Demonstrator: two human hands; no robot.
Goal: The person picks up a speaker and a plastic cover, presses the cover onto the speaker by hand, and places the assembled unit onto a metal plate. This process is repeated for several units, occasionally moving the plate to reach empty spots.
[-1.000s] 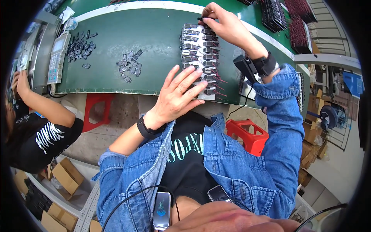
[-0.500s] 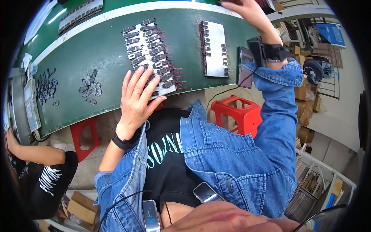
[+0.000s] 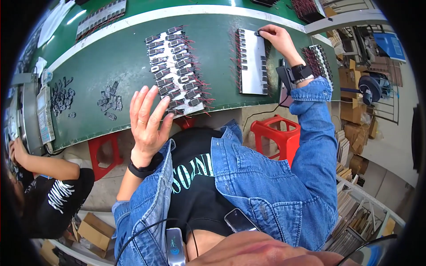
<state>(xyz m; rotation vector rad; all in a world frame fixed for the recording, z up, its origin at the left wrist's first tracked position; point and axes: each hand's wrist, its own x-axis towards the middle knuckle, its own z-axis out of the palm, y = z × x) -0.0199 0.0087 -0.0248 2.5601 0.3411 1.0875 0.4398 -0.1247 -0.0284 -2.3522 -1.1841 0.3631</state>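
Head view: from my remote seat I log the plate (image 3: 253,73) toward the desk's (image 3: 120,62) right end, modules (image 3: 264,73) lining its long edges, wires (image 3: 233,62) outward, probably to keep leads untangled. Right hand (image 3: 276,39): thumb and finger together on a dark part (image 3: 258,33) at the plate's far right corner. Left hand (image 3: 148,131): fingers spread by the fuller board's (image 3: 196,107) near left corner; contact, cannot tell.

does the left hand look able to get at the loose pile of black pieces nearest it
Probably yes: the left hand, open, sits just right of that pile, and only green tabletop shows between them.
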